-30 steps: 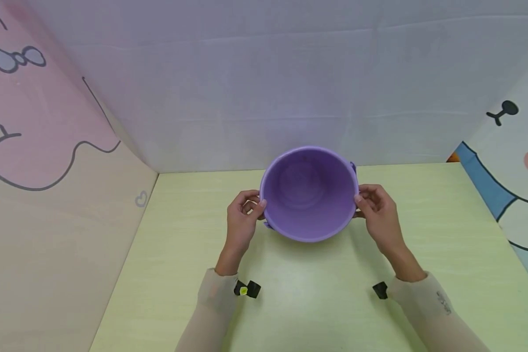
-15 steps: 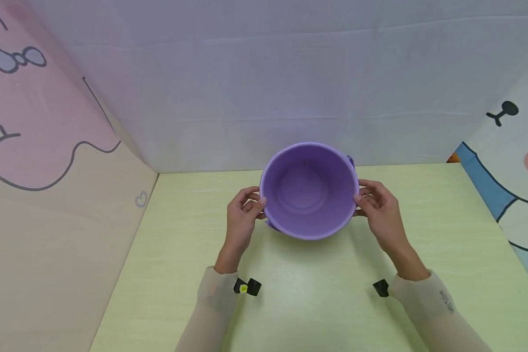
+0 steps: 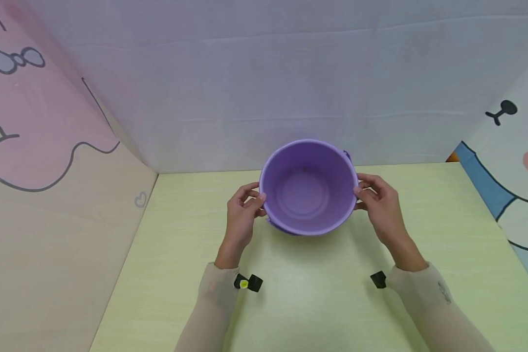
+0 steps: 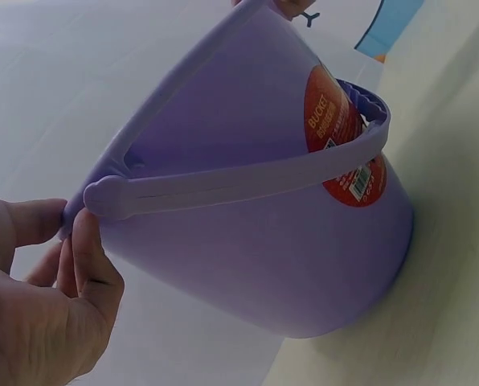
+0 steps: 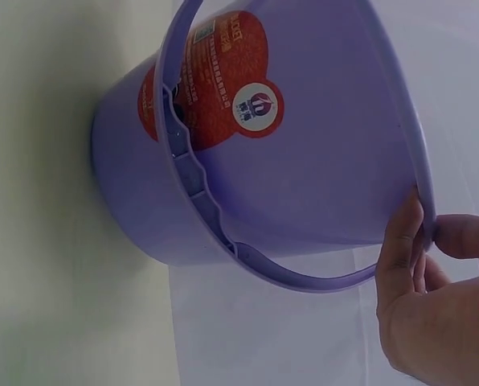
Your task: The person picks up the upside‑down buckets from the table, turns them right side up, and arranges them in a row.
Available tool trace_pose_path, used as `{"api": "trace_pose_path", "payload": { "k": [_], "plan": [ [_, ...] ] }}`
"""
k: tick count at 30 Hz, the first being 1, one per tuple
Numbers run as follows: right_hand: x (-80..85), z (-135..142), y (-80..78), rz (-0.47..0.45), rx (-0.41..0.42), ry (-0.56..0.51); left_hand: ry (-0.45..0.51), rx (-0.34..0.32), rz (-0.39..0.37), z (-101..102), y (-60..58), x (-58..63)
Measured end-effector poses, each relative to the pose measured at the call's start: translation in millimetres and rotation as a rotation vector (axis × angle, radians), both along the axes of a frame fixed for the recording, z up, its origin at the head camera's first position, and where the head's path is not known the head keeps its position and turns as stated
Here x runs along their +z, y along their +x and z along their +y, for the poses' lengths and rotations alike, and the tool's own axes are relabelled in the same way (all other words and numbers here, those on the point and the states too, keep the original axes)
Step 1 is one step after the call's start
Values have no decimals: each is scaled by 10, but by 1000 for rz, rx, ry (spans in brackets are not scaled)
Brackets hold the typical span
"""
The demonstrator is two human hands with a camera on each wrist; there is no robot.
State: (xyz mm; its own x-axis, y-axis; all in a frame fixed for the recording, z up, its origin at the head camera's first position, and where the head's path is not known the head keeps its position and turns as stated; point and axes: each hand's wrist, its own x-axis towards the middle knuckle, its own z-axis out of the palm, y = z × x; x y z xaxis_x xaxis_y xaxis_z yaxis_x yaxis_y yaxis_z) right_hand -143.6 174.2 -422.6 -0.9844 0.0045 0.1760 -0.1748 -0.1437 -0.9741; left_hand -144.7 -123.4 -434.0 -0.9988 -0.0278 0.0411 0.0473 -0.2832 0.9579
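A purple plastic bucket (image 3: 308, 220) is held between both hands, its open mouth facing up toward the head camera. My left hand (image 3: 241, 212) pinches the rim on the left side, thumb on the inside and fingers behind. On the opposite side my right hand (image 3: 380, 208) pinches the rim in the same way. The bucket's handle (image 4: 255, 178) hangs down along the outer wall in the left wrist view. A red label (image 5: 223, 80) with printing is stuck on the outside, partly covered by the handle. Inside, the bucket shows a bare round bottom.
The pale yellow-green table (image 3: 180, 293) spreads under the bucket. Behind it rises a whitish cloth wall (image 3: 246, 98). Side panels with cartoon drawings stand at the left (image 3: 61, 220) and right (image 3: 510, 186). Small black devices (image 3: 248, 282) sit at the sleeve cuffs.
The bucket has tipped back toward upright and shifted slightly toward the back wall, showing more of its bottom. Both hands keep their grip on the rim and have moved a little away with it.
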Motion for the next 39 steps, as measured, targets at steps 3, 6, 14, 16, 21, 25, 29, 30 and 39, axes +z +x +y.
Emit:
{"api": "trace_pose_path", "payload": {
  "k": [3, 6, 14, 16, 21, 25, 29, 30, 39],
  "plan": [
    [9, 3, -30, -7, 0, 1, 21, -3, -5, 3, -22, 1],
    [17, 3, -53, -14, 3, 3, 41, -3, -12, 6, -39, 4],
    [41, 5, -104, -31, 10, -13, 68, -2, -16, 21, -75, 41],
    [48, 3, -114, -41, 12, -13, 77, 2, -20, 25, -82, 55],
    [71, -10, -139, -61, 10, -5, 117, 8, -48, 26, -109, 68],
    [85, -19, -162, -84, 4, 3, 148, 7, -66, 21, -129, 62],
    [92, -29, -186, -106, 3, 11, 162, 13, -84, 14, -153, 51],
    [92, -33, -194, -109, 3, 14, 164, 16, -88, 12, -160, 49],
    [104, -39, -296, -140, 8, 31, 166, 32, -143, 7, -264, 37]
  ]
}}
